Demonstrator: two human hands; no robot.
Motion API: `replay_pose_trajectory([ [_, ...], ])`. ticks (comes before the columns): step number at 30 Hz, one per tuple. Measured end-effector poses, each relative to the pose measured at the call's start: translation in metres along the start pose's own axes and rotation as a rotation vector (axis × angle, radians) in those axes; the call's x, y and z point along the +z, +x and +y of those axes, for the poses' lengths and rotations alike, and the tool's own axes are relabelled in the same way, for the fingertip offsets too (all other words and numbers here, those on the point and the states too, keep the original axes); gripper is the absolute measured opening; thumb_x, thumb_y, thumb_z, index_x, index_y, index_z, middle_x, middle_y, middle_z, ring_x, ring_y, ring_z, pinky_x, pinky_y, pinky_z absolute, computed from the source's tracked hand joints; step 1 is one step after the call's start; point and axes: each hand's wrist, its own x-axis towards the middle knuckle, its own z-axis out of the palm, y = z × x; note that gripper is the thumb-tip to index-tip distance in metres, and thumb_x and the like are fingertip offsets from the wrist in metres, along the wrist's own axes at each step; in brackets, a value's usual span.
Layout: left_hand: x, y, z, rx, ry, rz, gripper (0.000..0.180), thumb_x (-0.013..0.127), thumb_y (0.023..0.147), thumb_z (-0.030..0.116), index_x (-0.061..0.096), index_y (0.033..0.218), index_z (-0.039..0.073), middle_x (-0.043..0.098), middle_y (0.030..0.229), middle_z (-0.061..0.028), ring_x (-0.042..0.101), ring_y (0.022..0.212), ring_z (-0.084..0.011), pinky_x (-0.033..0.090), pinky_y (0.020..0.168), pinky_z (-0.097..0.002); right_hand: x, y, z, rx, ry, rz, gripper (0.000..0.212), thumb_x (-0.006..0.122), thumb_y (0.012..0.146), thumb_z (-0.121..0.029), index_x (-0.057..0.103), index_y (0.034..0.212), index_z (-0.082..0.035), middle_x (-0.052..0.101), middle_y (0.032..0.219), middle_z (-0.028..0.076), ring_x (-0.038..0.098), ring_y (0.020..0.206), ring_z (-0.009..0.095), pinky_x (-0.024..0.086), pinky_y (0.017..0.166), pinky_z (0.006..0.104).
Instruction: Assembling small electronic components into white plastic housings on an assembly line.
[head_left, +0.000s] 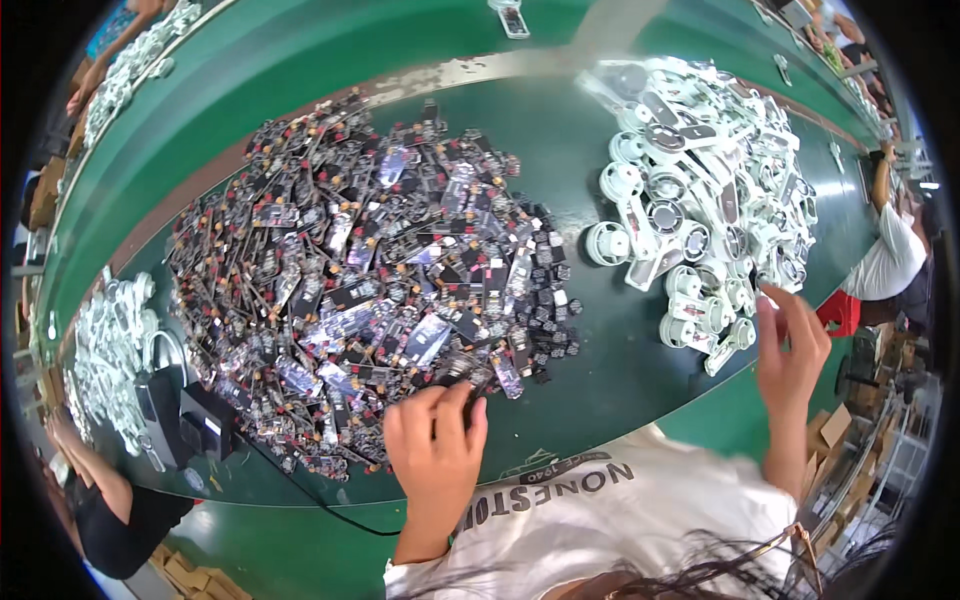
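Note:
A broad heap of small circuit boards [350, 290] with dark, red and orange parts covers the left and middle of the dark green table. At its near edge, my left hand [437, 440] is closed, fingers bent and pressed down among the boards; what the fingertips hold is blurred and partly hidden. On the right lies a pile of pale mint plastic housings [690, 190], many with a round ring at one end and a handle. Beside the pile's near right side is my right hand [792, 350], its thumb and fingers apart, fingertips close to the housings.
A black box-like device [165, 415] with a cable stands at the left, next to another heap of pale housings [115, 350]. Beyond the table runs a green conveyor belt [400, 55] carrying a housing [511, 20]. Other people work at both sides; cardboard boxes stand at lower right.

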Motion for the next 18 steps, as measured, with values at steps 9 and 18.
replay_pose_trajectory([
  [9,0.013,0.003,0.002,-0.003,-0.001,0.164,0.024,0.075,0.069,0.000,0.067,0.090,0.007,0.058,0.081,-0.0040,0.051,0.068,-0.0221,0.042,0.060,-0.0345,0.036,-0.082,0.032,0.575,0.122,-0.089,0.033,0.066,0.089,-0.015,0.051,0.117,-0.005,0.059,0.070,0.008,0.057,0.060,0.015,0.043,0.053,0.0281],
  [18,0.004,-0.007,0.020,-0.192,-0.878,0.093,0.017,0.054,0.088,-0.007,0.037,0.090,-0.005,0.063,0.100,-0.0326,0.069,0.076,-0.0274,0.059,0.062,-0.0316,0.048,-0.095,0.059,0.725,0.832,0.207,0.050,0.061,0.087,-0.001,0.040,0.132,-0.002,0.062,0.087,0.004,0.055,0.070,0.006,0.041,0.057,0.0204],
])
